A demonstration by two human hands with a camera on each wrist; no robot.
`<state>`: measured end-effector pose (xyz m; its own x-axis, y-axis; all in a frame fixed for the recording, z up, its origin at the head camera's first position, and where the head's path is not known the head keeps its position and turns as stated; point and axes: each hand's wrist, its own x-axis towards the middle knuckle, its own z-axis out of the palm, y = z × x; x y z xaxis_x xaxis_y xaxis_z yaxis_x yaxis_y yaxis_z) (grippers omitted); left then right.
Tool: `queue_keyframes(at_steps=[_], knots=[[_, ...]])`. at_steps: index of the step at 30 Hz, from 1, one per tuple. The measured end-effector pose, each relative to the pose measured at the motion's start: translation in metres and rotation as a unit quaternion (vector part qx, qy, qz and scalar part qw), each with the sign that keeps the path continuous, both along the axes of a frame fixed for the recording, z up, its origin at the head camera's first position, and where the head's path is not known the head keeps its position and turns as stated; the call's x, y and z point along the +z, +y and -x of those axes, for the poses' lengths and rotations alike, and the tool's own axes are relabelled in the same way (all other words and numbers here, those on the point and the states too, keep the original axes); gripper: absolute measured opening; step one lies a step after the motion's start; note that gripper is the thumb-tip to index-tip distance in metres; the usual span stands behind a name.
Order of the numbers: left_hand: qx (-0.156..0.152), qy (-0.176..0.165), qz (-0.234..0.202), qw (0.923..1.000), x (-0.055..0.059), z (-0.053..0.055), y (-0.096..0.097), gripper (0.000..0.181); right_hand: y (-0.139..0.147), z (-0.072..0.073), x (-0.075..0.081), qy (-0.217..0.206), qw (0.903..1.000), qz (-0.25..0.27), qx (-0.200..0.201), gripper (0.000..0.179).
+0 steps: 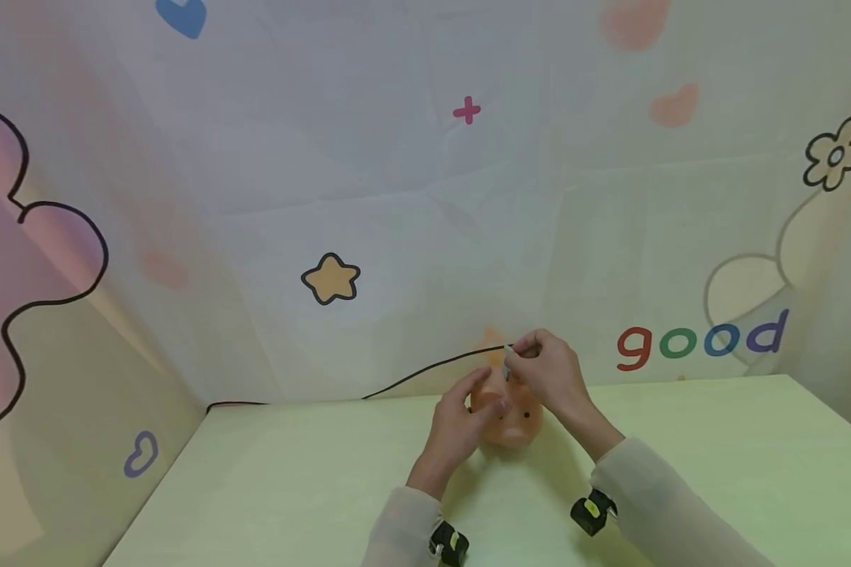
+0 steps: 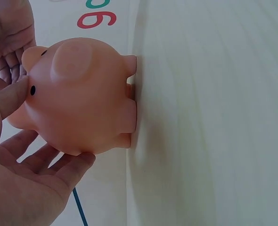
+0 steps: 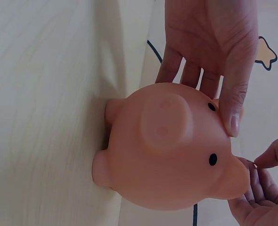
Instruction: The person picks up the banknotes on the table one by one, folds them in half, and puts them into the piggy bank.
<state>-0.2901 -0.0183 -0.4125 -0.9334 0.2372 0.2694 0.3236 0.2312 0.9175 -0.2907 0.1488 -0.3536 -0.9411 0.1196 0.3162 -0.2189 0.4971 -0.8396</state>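
A pink pig-shaped piggy bank (image 1: 514, 433) stands on its feet on the table, its snout and black eyes facing me. My left hand (image 1: 454, 429) holds it from the left side, the thumb on its forehead near an ear and the fingers spread along its flank, as the left wrist view shows. Above the pig's head my right hand (image 1: 551, 374) pinches a small pale flat piece (image 1: 507, 359) between thumb and finger. Only a thin dark edge shows between those fingertips in the right wrist view. The pig's back is largely hidden.
The pale wood-grained table (image 1: 291, 480) ends at a printed cloth backdrop (image 1: 397, 157) close behind the pig. A side panel (image 1: 50, 378) of the same cloth borders the left. Black wrist cameras (image 1: 593, 512) are strapped at both sleeves.
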Motion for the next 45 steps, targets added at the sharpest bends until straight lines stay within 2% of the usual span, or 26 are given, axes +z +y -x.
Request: queue_keyframes(at_steps=[3, 11, 23, 35, 41, 45], knots=[[0.002, 0.008, -0.002, 1.0000, 0.000, 0.000, -0.002, 0.056, -0.001, -0.001, -0.001, 0.007, 0.9999, -0.003, 0.010, 0.015], [-0.003, 0.005, -0.010, 0.9999, -0.002, 0.000, -0.002, 0.056, -0.003, -0.003, -0.002, 0.032, 0.9986, -0.036, 0.022, 0.010], [0.004, 0.007, 0.007, 0.9999, -0.002, 0.000, 0.001, 0.056, 0.003, -0.008, -0.006, 0.055, 0.9948, -0.078, 0.033, 0.009], [0.006, -0.004, 0.008, 0.9999, -0.002, 0.001, 0.001, 0.058, 0.009, -0.008, -0.011, 0.047, 0.9925, -0.107, 0.036, 0.007], [0.008, 0.012, 0.012, 0.9998, -0.003, 0.002, 0.001, 0.056, 0.008, -0.008, -0.012, 0.064, 0.9898, -0.120, 0.041, 0.004], [0.009, 0.012, 0.012, 0.9998, -0.004, 0.002, 0.001, 0.056, 0.006, -0.007, -0.012, 0.059, 0.9884, -0.132, 0.046, 0.005]])
